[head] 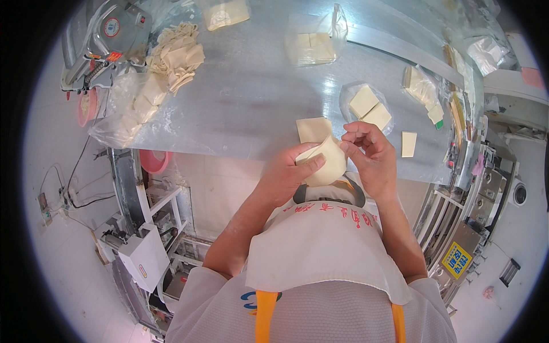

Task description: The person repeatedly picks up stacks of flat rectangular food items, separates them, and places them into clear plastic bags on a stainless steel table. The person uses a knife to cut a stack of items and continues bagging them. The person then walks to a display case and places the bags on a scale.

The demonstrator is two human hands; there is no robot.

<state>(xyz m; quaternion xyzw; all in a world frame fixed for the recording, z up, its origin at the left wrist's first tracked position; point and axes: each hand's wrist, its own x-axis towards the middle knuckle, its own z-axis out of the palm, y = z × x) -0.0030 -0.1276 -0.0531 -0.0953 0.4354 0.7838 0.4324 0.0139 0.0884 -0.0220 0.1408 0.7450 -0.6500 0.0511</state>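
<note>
My left hand [288, 171] grips a bent stack of pale dough wrappers [328, 165] at the table's front edge, thumb across the top. At the stack's right side, my right hand [371, 150] has its thumb and fingertips on the edge of the sheets; its other fingers are curled. Just behind the held stack, a flat square dough sheet [314, 128] shows, its lower part hidden. Beyond my right hand, two blocks of cut wrappers [369, 107] rest on a clear plastic bag. A small dough piece [408, 144] lies to the right on the metal table [240, 98].
Loose wrappers and dough strips [178, 55] are heaped at the left, beside bagged wrappers [148, 100]. A metal machine [116, 32] stands at the back left. More bagged wrappers [317, 47] sit farther back and at the right [422, 88]. A pink basin [155, 160] is below the table.
</note>
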